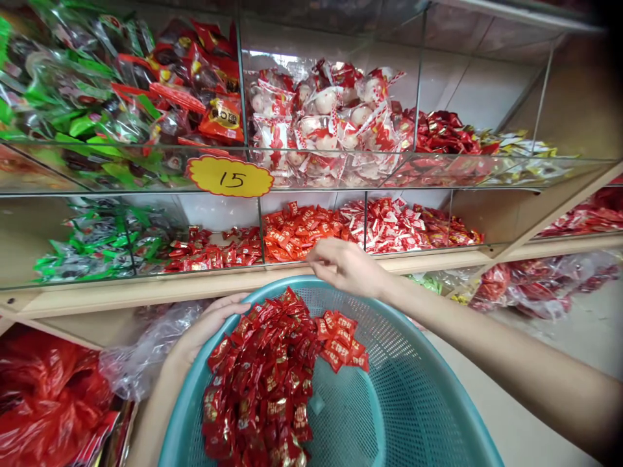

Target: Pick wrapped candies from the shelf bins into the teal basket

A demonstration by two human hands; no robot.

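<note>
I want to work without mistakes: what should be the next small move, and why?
Perhaps move the right hand to the orange-red candies on the shelf. It hangs near them, similar candies make only a small pile in the basket, and the left hand holds its rim.

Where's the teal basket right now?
In the head view, the teal basket is at bottom centre, in front of the wooden shelf edge, with the left hand at its left rim and the right hand over its far rim.
</note>
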